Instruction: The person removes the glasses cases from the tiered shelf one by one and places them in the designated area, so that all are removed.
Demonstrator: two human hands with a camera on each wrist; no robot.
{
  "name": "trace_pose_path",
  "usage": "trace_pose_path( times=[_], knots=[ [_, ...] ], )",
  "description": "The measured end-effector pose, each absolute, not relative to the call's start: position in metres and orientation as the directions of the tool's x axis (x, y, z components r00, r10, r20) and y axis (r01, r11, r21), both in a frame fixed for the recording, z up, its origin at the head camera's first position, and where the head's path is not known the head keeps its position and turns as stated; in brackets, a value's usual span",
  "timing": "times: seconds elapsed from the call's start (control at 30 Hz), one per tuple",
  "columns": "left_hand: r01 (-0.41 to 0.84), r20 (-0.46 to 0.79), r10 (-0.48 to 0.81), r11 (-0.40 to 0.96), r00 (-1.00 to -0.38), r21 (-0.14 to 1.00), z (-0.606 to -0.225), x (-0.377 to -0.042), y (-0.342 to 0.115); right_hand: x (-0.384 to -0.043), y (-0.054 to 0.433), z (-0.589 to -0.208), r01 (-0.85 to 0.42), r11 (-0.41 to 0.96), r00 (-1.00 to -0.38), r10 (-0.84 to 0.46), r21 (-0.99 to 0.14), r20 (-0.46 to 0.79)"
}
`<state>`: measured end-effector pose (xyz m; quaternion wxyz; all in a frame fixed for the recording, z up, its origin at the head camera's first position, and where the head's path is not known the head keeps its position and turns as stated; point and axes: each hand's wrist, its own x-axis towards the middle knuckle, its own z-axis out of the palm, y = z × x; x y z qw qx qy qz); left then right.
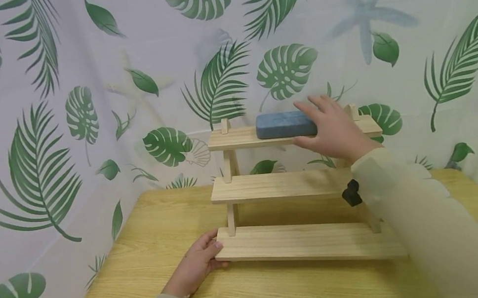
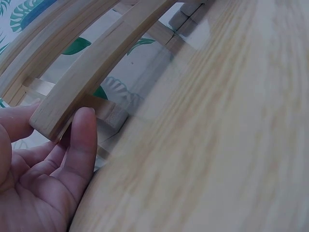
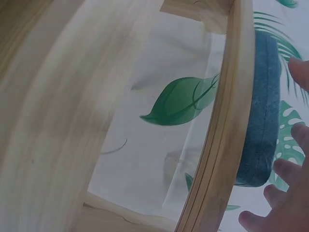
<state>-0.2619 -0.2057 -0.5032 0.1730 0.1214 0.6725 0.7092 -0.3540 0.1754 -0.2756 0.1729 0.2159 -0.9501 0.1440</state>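
A three-tier wooden stand [image 1: 309, 244] rises in steps on the table. On its top board [image 1: 237, 138] lies a blue oblong case, looking like a glasses case [image 1: 285, 124], with a seam along its side in the right wrist view. My right hand [image 1: 335, 129] is at the case's right end, fingers spread and thumb low; in the right wrist view its fingertips [image 3: 285, 170] are beside the case, and contact is hard to tell. At the lower left, my left hand [image 1: 197, 263] pinches the left end of the bottom board [image 2: 58, 108] between thumb and fingers.
The wood-grain table [image 1: 145, 260] spreads around the stand. Behind it hangs a white cloth [image 1: 154, 45] printed with green leaves, close to the stand's back. Small black clamps [image 1: 352, 193] sit on both sleeves.
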Motion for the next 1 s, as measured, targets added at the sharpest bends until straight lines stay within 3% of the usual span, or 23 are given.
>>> trace_pose_path(
  times=[0.5, 0.7, 1.0],
  knots=[
    [-0.072, -0.041, 0.406, -0.060, -0.913, 0.996, -0.507, -0.263, -0.206, -0.381, 0.158, -0.273, -0.423, 0.906, -0.861, -0.396, -0.016, 0.319],
    [-0.063, -0.039, 0.403, -0.047, -0.914, 0.997, -0.503, -0.264, -0.207, -0.381, 0.154, -0.274, -0.411, 0.911, -0.876, -0.383, -0.038, 0.294],
    [-0.060, -0.035, 0.410, -0.047, -0.911, 0.997, -0.504, -0.263, -0.208, -0.381, 0.152, -0.287, -0.372, 0.925, -0.876, -0.323, -0.077, 0.358]
  ],
)
